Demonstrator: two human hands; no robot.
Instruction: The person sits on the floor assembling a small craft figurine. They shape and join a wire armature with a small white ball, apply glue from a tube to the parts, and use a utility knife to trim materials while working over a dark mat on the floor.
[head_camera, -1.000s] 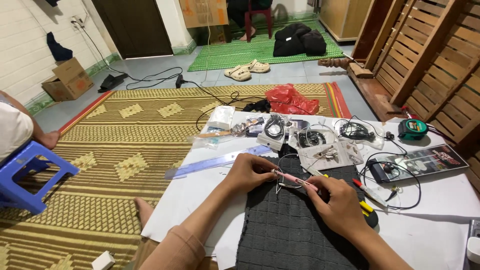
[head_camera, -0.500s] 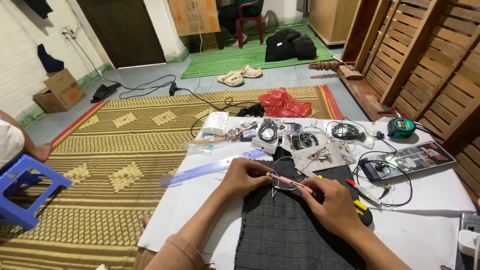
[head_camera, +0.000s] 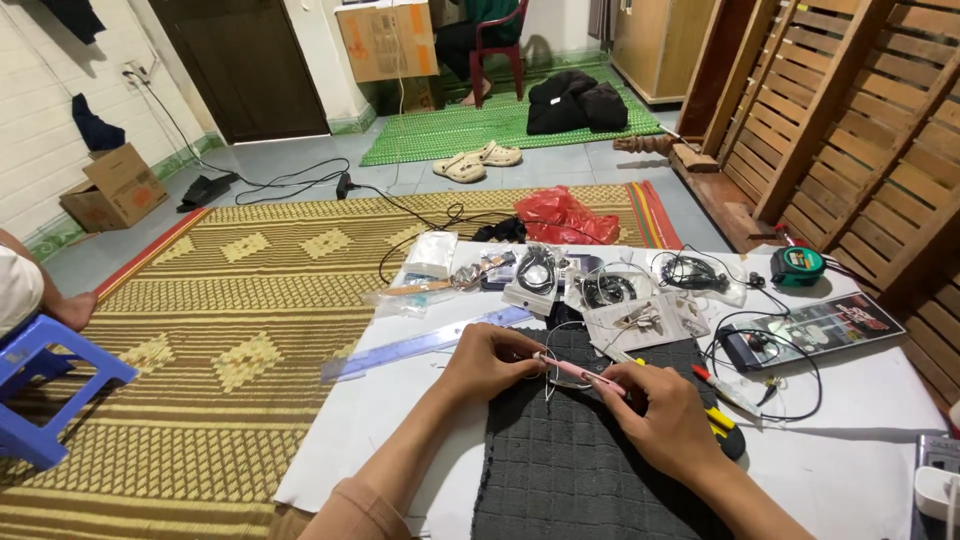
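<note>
Over the dark grey quilted cloth (head_camera: 590, 470), left hand (head_camera: 490, 362) and right hand (head_camera: 665, 420) pinch one thin pink stick-shaped tool (head_camera: 580, 372) between them. Nearby lie one clear plastic ruler (head_camera: 420, 345), one green tape measure (head_camera: 797, 266) and tangled black cables (head_camera: 770, 350).

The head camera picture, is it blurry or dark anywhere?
Head view: bright, even light, mostly sharp; the left hand and right hand hold a thin pink tool, slightly soft; the wooden slats lean from lens distortion; the doorway stays dim.

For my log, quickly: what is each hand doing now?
Left hand: closed on one end of the thin pink tool.
Right hand: closed on its other end.
</note>
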